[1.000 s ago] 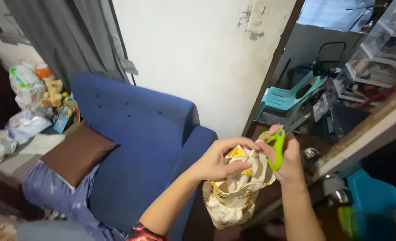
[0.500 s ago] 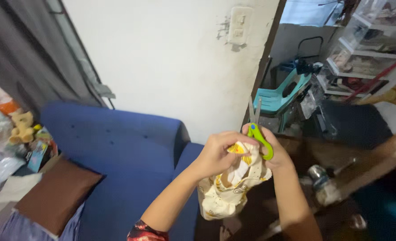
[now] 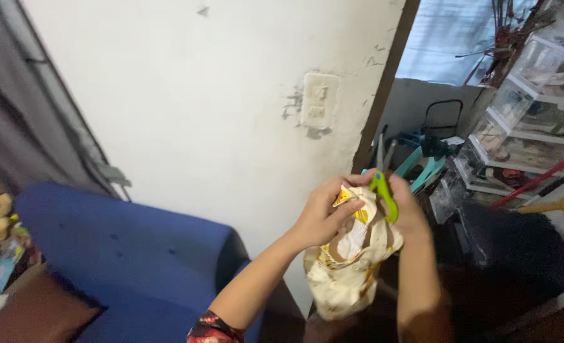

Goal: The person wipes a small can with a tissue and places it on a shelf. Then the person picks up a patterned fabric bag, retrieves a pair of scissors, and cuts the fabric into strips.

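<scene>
Left of the snack bag point(image 3: 348, 267) a blue sofa point(image 3: 123, 254) runs off frame. Our left hand point(image 3: 323, 216) pinches the bag's crumpled top; our right hand point(image 3: 406, 206) is closed around green-handled scissors point(image 3: 382, 190), their blades partly blurred above the bag. The bag's contents stay hidden.

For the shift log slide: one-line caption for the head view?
Left hand pinches the cream printed bag top; right hand holds green-handled scissors upright beside it.
</scene>
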